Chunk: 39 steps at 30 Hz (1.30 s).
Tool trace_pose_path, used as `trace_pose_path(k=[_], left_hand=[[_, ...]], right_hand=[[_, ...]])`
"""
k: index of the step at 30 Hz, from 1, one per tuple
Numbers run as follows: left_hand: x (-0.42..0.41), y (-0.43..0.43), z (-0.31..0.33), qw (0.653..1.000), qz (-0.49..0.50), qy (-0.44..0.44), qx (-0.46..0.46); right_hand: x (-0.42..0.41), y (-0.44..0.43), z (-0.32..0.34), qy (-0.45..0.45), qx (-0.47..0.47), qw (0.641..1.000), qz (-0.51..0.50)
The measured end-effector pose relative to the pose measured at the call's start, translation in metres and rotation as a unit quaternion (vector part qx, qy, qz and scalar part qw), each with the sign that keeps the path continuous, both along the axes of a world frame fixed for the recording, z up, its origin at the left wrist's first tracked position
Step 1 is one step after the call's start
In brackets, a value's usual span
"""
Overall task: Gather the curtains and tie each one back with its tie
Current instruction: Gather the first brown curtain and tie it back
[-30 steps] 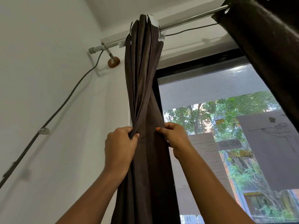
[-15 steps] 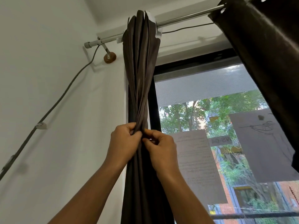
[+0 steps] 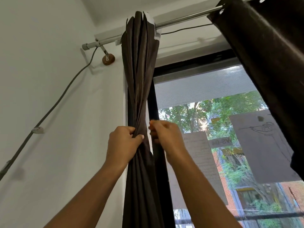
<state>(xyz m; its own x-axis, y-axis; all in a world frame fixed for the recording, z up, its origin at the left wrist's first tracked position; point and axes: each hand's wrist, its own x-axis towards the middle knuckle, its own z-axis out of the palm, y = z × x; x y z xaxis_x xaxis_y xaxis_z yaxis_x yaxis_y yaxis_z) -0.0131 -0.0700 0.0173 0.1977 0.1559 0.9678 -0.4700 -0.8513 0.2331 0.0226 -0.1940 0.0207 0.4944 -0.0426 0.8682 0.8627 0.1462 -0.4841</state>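
Fingers [image 3: 133,131] round curtain [image 3: 139,71], right hand [image 3: 166,135] perhaps

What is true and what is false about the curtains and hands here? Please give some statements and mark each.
1. The left hand grips the gathered folds of the left curtain. True.
2. A tie is wrapped around the left curtain. False: no tie shows on it; only the hand holds the folds together.
3. The right curtain hangs from the rod at the upper right. True.
4. The rod's bracket is fixed to the window glass. False: the bracket sits on the wall, left of the left curtain.
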Motion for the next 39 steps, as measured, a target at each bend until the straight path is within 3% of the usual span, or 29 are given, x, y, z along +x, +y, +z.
trace_pose_path(k=[2,4,6,9,11,13,15,18,22,26,29,35,37,39], left_hand=[[0.003,-0.005,-0.008,1.000,0.008,-0.024,0.004],[0.006,-0.009,-0.017,0.999,0.012,-0.035,0.004],[0.009,-0.013,-0.024,0.999,0.010,-0.040,0.004],[0.006,-0.007,-0.032,0.998,-0.058,-0.006,0.007],[0.003,0.007,-0.040,0.985,-0.164,0.049,-0.009],[0.002,0.025,-0.053,0.967,-0.240,0.038,-0.078],[0.007,0.042,-0.069,0.957,-0.240,-0.003,-0.166],[0.015,0.049,-0.086,0.940,-0.237,0.052,-0.241],[0.010,0.040,-0.092,0.934,-0.265,0.125,-0.205],[-0.004,0.036,-0.097,0.949,-0.241,0.075,-0.189],[-0.012,0.027,-0.110,0.958,-0.228,0.088,-0.149],[-0.019,0.030,-0.118,0.968,-0.164,0.044,-0.187],[-0.023,0.032,-0.123,0.986,-0.097,-0.017,-0.136],[-0.027,0.038,-0.127,0.997,-0.003,-0.078,0.022]], right_hand=[[-0.007,0.004,0.033,0.026,-0.065,0.997,-0.033],[-0.015,0.012,0.054,0.066,-0.187,0.979,-0.041],[-0.014,0.020,0.060,0.051,-0.262,0.959,-0.096],[0.000,0.022,0.052,0.015,-0.246,0.948,-0.200],[0.007,0.018,0.043,0.016,-0.225,0.954,-0.196],[0.009,0.015,0.032,0.002,-0.215,0.960,-0.179],[0.006,0.014,0.018,-0.031,-0.212,0.958,-0.193],[0.004,0.013,0.000,-0.057,-0.210,0.956,-0.196],[0.008,0.005,-0.016,-0.052,-0.221,0.955,-0.192],[0.011,0.003,-0.035,-0.062,-0.209,0.956,-0.195],[0.010,0.004,-0.049,-0.076,-0.197,0.956,-0.206],[0.000,0.008,-0.051,-0.103,-0.175,0.956,-0.214],[-0.001,0.009,-0.052,-0.102,-0.175,0.955,-0.215],[-0.001,0.009,-0.053,-0.098,-0.175,0.955,-0.217]])
